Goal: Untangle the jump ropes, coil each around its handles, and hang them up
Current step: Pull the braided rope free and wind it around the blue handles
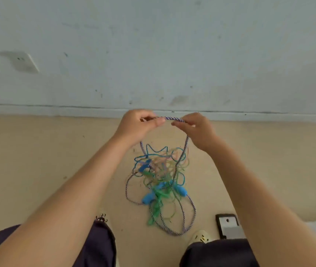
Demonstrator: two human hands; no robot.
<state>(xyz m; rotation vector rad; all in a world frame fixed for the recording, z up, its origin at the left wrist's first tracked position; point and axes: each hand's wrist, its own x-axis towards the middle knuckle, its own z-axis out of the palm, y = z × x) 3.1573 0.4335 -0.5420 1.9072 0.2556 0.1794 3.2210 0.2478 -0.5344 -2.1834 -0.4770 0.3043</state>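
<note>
Two hands, left (137,125) and right (196,130), pinch one purple-and-white braided jump rope (172,118), its held span horizontal. Both ends hang into a floor (38,160) tangle of thin blue, green and pinkish ropes (159,170) with three blue handles (148,198) visible.

Bare floor (47,160) flanks the rope tangle (159,176); wall (153,54) blocks beyond.

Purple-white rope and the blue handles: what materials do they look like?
Purple-white rope: looks like braided or twisted textile cord, matte; the sign is its spiral two-colour striping. It is pinched between the left hand and right hand.
Blue handles: probably smooth moulded plastic or foam; rounded, uniform colour, too blurred to settle.
</note>
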